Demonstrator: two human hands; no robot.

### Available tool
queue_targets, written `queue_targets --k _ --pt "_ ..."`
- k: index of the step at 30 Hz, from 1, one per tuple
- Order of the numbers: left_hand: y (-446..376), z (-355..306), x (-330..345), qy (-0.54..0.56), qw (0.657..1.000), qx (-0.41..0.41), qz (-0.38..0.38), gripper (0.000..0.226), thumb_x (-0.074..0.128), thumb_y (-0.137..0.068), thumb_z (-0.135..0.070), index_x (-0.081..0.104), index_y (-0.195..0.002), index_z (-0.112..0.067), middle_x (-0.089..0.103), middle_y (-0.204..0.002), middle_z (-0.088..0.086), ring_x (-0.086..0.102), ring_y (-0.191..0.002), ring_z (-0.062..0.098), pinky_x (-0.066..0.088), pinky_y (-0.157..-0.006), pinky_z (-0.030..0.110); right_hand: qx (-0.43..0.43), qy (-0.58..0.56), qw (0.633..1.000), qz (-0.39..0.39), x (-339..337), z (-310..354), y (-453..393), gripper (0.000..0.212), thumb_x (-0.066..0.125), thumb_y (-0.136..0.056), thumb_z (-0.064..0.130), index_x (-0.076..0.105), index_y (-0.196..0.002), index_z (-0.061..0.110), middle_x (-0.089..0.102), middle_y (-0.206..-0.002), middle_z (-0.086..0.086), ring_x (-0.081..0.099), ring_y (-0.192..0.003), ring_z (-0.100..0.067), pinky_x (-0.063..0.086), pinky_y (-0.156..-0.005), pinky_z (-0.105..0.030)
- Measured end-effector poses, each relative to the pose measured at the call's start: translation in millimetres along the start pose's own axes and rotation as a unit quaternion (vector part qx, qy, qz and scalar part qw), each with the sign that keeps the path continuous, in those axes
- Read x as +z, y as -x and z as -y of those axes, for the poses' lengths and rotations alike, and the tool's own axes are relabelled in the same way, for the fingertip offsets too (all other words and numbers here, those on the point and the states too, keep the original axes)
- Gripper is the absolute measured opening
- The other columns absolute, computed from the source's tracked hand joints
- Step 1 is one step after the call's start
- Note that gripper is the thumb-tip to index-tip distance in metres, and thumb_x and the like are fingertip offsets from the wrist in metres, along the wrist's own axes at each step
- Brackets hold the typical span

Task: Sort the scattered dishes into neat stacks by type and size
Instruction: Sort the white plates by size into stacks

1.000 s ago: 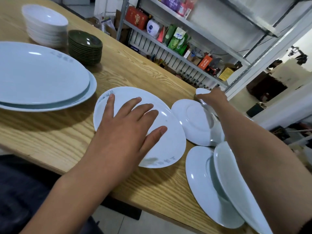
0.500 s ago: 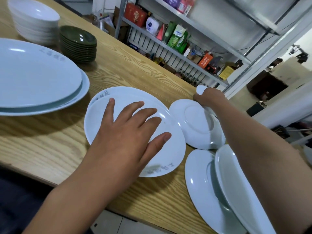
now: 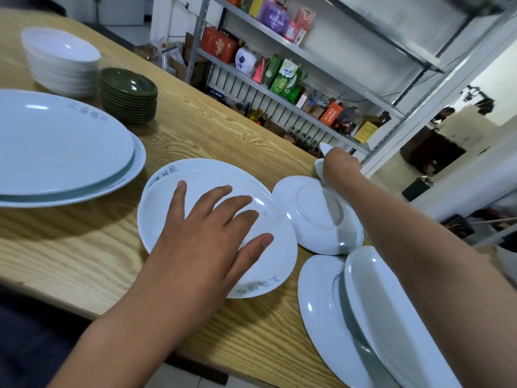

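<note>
the left hand (image 3: 207, 233) lies flat with straight, spread fingers on the lettered plates (image 3: 268, 273), a stack of at least two white plates with grey characters on the rim, near the front edge of the wooden worktop (image 3: 84, 247). the palm and fingers press on the top plate and curl round nothing.

the right hand (image 3: 340, 165) reaches to the far edge of the worktop and grips a small white dish (image 3: 326, 149), of which only part of the rim shows above and beside the knuckles; the fingers are hidden behind the back of the hand, so how they close on it cannot be made out. the right forearm crosses over an upside-down white plate (image 3: 310, 214), which shows its foot ring and touches the right side of the lettered plates.

nearer the person on the right, a white plate (image 3: 319, 312) carries a tilted oval dish (image 3: 375, 298); both run under the right forearm and out of the picture.

on the left stand two large oval platters (image 3: 56, 144), one on the other. behind them are a stack of dark green saucers (image 3: 128, 93) and, just beside it, a stack of white bowls (image 3: 61, 60).

beyond the worktop a metal shelf (image 3: 293, 82) holds boxes, packets and bottles.
</note>
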State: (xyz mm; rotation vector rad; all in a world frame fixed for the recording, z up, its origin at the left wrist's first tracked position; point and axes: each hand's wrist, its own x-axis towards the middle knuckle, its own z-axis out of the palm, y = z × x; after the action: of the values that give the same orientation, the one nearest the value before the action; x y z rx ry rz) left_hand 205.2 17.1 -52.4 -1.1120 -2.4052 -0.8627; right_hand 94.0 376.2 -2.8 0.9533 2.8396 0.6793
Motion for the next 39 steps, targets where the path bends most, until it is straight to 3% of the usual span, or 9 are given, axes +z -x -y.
queue_targets --k 7,12,15,18,22,25,30,35,39 --pt "3 -1 -1 -0.011 1.000 0.011 -0.014 0.052 0.027 -0.094 -0.048 0.068 -0.110 -0.019 0.063 -0.123 -0.002 0.052 -0.123 0.025 0.031 -0.101 0.066 -0.030 -0.037 0.985 -0.168 -25 -2 23 0.050 0.048 -0.088 -0.002 0.033 -0.135 -0.009 0.059 -0.117 -0.023 0.062 -0.095 -0.037 0.041 -0.063 -0.038" --pt "6 2 -7 -0.017 1.000 0.004 -0.019 0.051 0.029 -0.093 -0.048 0.063 -0.118 -0.020 0.062 -0.126 -0.004 0.051 -0.125 0.023 0.031 -0.103 0.064 -0.023 -0.293 0.923 -0.247 -79 14 64 0.044 0.047 -0.093 0.001 0.037 -0.136 0.003 0.059 -0.106 -0.011 0.055 -0.080 -0.027 0.038 -0.052 -0.030" --pt "9 7 -16 -0.008 0.999 -0.010 -0.033 0.051 0.031 -0.094 -0.049 0.055 -0.129 -0.021 0.056 -0.133 -0.005 0.046 -0.129 0.020 0.028 -0.107 0.059 -0.002 -0.505 0.829 -0.240 -107 28 91 0.040 0.038 -0.098 0.007 0.038 -0.138 0.009 0.053 -0.114 -0.007 0.048 -0.091 -0.020 0.044 -0.063 -0.029" --pt "13 13 -28 0.004 0.998 -0.015 -0.057 0.051 0.034 -0.094 -0.049 0.047 -0.136 -0.023 0.049 -0.140 -0.003 0.041 -0.132 0.019 0.028 -0.108 0.055 0.013 -0.710 0.681 -0.179 -127 43 113 0.044 0.034 -0.096 0.004 0.042 -0.139 0.012 0.055 -0.114 -0.003 0.052 -0.099 -0.019 0.046 -0.073 -0.031" --pt "20 22 -45 0.015 0.995 -0.038 -0.095 0.052 0.035 -0.095 -0.047 0.037 -0.142 -0.027 0.039 -0.147 -0.002 0.034 -0.137 0.020 0.032 -0.108 0.053 0.008 -0.868 0.496 -0.004 -135 66 136 0.034 0.039 -0.095 0.000 0.047 -0.128 0.008 0.064 -0.107 -0.006 0.064 -0.090 -0.022 0.055 -0.062 -0.030" --pt "23 31 -56 0.018 0.989 -0.059 -0.132 0.055 0.036 -0.094 -0.048 0.031 -0.146 -0.028 0.030 -0.152 0.000 0.024 -0.142 0.020 0.033 -0.108 0.052 -0.026 -0.901 0.413 0.131 -131 88 155 0.031 0.040 -0.099 0.002 0.045 -0.130 0.004 0.061 -0.125 -0.015 0.063 -0.106 -0.031 0.056 -0.077 -0.040" --pt "30 46 -69 0.002 0.985 -0.066 -0.162 0.057 0.036 -0.092 -0.054 0.044 -0.139 -0.022 0.037 -0.149 0.003 0.021 -0.142 0.021 0.027 -0.111 0.041 -0.066 -0.877 0.407 0.249 -123 123 188 0.034 0.048 -0.096 0.003 0.049 -0.129 -0.004 0.064 -0.122 -0.021 0.063 -0.109 -0.037 0.054 -0.086 -0.048" --pt "38 73 -78 -0.041 0.984 -0.042 -0.170 0.059 0.039 -0.088 -0.058 0.072 -0.106 -0.012 0.066 -0.117 0.006 0.042 -0.126 0.031 0.033 -0.104 0.035 -0.078 -0.868 0.409 0.270 -128 160 209 0.027 0.054 -0.093 0.002 0.055 -0.119 -0.005 0.066 -0.115 -0.024 0.065 -0.103 -0.041 0.054 -0.087 -0.050" --pt "48 95 -82 -0.036 0.977 -0.072 -0.196 0.070 0.031 -0.088 -0.064 0.074 -0.102 -0.010 0.069 -0.113 0.004 0.046 -0.123 0.031 0.033 -0.102 0.029 -0.116 -0.824 0.495 0.251 -139 182 209 0.026 0.060 -0.094 0.014 0.059 -0.114 -0.002 0.071 -0.106 -0.018 0.070 -0.095 -0.034 0.057 -0.085 -0.046"
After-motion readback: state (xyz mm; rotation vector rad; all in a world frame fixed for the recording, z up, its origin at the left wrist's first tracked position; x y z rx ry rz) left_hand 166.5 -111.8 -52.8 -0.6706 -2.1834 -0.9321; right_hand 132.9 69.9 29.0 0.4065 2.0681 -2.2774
